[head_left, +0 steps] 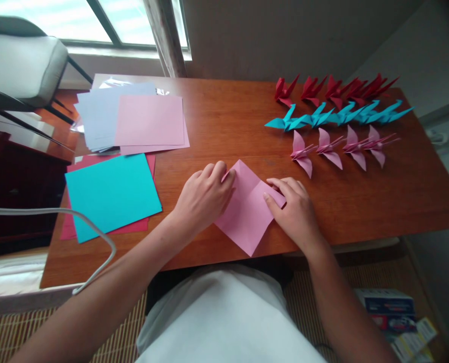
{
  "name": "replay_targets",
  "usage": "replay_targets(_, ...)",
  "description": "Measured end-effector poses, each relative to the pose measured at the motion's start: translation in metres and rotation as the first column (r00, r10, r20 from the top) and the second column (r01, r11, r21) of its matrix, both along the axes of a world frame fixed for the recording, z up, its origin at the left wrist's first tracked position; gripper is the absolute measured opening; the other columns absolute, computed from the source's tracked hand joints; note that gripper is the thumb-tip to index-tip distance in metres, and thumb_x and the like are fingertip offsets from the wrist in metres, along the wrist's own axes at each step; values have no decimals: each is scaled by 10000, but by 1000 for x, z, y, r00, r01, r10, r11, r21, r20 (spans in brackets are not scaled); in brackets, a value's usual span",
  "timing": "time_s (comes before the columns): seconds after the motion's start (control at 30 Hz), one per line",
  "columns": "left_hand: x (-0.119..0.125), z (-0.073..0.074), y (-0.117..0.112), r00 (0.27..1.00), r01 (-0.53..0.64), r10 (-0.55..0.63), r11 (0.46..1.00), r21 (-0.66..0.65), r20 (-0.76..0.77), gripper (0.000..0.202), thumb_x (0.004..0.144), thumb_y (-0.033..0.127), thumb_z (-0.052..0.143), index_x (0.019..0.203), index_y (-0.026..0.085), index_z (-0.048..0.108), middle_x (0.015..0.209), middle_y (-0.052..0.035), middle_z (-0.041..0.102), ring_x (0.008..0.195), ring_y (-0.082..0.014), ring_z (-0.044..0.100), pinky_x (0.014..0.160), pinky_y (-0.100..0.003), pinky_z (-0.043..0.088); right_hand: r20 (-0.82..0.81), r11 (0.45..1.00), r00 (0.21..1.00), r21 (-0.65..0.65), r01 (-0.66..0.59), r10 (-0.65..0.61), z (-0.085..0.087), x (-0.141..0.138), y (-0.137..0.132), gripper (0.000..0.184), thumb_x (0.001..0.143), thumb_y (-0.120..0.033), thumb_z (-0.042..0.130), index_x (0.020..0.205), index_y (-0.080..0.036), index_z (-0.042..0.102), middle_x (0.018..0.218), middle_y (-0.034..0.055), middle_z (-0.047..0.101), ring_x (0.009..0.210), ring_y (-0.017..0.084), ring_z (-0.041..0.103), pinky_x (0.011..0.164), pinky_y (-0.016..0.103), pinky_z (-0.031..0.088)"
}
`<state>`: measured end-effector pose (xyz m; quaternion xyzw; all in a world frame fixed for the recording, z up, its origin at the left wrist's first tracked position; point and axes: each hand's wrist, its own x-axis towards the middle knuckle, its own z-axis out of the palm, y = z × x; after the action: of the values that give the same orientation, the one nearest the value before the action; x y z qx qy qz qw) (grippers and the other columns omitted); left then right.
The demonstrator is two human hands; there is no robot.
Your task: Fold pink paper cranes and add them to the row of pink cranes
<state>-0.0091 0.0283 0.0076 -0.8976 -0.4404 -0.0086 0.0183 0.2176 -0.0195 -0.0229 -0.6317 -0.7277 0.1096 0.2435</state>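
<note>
A pink square of paper [247, 212] lies turned cornerwise near the table's front edge, with crease lines crossing it and its right corner slightly raised. My left hand [207, 194] is closed at its upper left edge, fingers curled and the thumb mostly hidden. On the right corner, my right hand [294, 209] pinches the sheet, its thumb on the near side and its fingers on the far side. Folded pink paper cranes [302, 154] stand in a row beyond my right hand. Behind them are a row of blue cranes [319, 117] and a row of red cranes [334, 91].
Left on the wooden table [224, 126] lie pink sheets [151, 121], pale sheets [99, 118] and a turquoise sheet [113, 194] over red paper [68, 227]. A white cable [99, 232] loops across the near left corner. A chair [23, 60] stands by the window.
</note>
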Motion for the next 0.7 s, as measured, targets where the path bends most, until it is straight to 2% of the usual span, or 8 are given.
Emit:
replay_targets(0.13, -1, -5, 8, 999, 16, -16, 1000, -12, -40, 412, 1038, 269, 396, 1412, 153, 523, 1175, -143, 607, 997, -287, 578, 753, -394, 496, 12, 1000, 1000, 12, -9, 9, -3, -2, 3, 331, 922, -239, 622, 1242, -158, 656, 1020, 107, 674, 972, 292, 613, 924, 455, 517)
replay_targets(0.27, -4, -8, 6, 999, -15, 15, 1000, -2, -43, 513, 1022, 336, 414, 1510, 179, 433, 1283, -159, 572, 1084, -322, 551, 784, -435, 488, -2, 999, 1000, 38, -23, 23, -5, -4, 9, 316, 934, -223, 606, 1242, -169, 652, 1004, 100, 672, 970, 285, 614, 925, 448, 518)
replay_targets(0.47, -5, -6, 4, 998, -40, 39, 999, -17, -55, 549, 1021, 394, 393, 1514, 157, 432, 1332, -181, 552, 1128, -320, 537, 810, -419, 479, -69, 997, 997, 70, -23, 28, -8, -4, 15, 306, 920, -207, 633, 1224, -183, 651, 977, 78, 689, 933, 268, 630, 906, 436, 528)
replay_targets(0.7, -7, -5, 9, 997, -35, 34, 999, -6, -63, 558, 996, 470, 428, 1465, 172, 485, 1273, -164, 569, 1073, -309, 553, 717, -380, 476, -141, 992, 990, 116, 42, -25, -12, -1, 10, 256, 879, -187, 687, 1134, -176, 676, 890, 56, 694, 834, 240, 646, 828, 406, 549)
